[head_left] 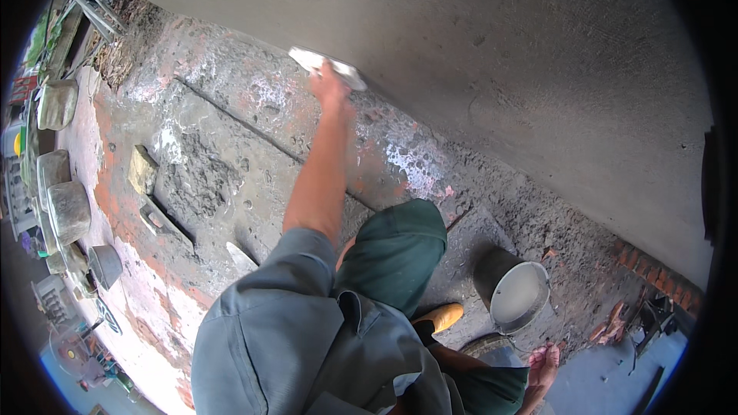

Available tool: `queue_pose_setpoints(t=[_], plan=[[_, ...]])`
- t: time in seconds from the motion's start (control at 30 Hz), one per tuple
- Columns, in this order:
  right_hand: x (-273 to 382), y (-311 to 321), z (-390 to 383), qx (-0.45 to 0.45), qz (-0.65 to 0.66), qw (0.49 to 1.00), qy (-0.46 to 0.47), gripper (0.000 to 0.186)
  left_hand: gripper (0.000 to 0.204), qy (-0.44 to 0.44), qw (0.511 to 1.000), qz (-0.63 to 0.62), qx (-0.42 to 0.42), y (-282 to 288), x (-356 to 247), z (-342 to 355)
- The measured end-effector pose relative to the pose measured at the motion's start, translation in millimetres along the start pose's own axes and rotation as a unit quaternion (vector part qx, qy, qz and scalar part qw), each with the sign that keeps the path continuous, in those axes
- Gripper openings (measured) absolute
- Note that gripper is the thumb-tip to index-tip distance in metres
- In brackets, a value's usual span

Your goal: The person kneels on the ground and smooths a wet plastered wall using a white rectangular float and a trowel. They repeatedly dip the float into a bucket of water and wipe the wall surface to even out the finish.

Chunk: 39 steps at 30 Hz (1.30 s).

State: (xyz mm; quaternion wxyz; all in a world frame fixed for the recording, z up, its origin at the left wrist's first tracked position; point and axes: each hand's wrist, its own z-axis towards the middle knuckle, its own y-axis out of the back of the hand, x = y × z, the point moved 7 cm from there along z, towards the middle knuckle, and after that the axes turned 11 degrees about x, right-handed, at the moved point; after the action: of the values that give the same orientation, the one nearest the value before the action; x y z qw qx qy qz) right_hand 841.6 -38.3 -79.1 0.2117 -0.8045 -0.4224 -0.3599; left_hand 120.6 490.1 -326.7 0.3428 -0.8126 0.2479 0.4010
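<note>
Off-white plate [350,78] gripped in your left hand [330,87], low at the grey wall [500,69]

Flat, narrow, straight-edged tool; pale face, slim from this angle. Any handle is hidden under your hand. Your fingers are closed on it about mid-length, on the side nearer you; one end sticks out past them to the left, the other to the right. Its long edge runs roughly along the wall's base, above the mortar-stained floor [269,177]. Whether it touches the wall, you cannot tell from here. Your right hand is out of view, its grip unknown.

Left of your forearm: mortar heap [200,177], yellowish block [143,170], long-bladed hand tool [165,223]. Near your sleeve, a pale blade [241,256]. Right of your green-clad knee [396,242], a dark bucket [492,277], pale grey inside.
</note>
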Motion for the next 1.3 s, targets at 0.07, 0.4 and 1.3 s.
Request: queue_pose_setpoints(t=[0.07, 0.4, 1.3], plan=[[0.4, -0.9, 1.0, -0.005, -0.017, 1.000, 0.004, 0.023, 0.065, 0.042, 0.999, -0.029, -0.004, -23.4, 8.0, -39.4], [3.0, -2.1, 4.6, 0.012, -0.011, 1.000, 0.005, 0.019, 0.063, -0.192, 0.980, 0.036, -0.038, -29.8, -120.6, -35.3], [0.3, 8.9, 18.6, 0.050, -0.021, 0.998, 0.038, 0.018, 0.074, -0.313, 0.948, 0.050, 0.038, -163.0, -187.8, -223.3]])
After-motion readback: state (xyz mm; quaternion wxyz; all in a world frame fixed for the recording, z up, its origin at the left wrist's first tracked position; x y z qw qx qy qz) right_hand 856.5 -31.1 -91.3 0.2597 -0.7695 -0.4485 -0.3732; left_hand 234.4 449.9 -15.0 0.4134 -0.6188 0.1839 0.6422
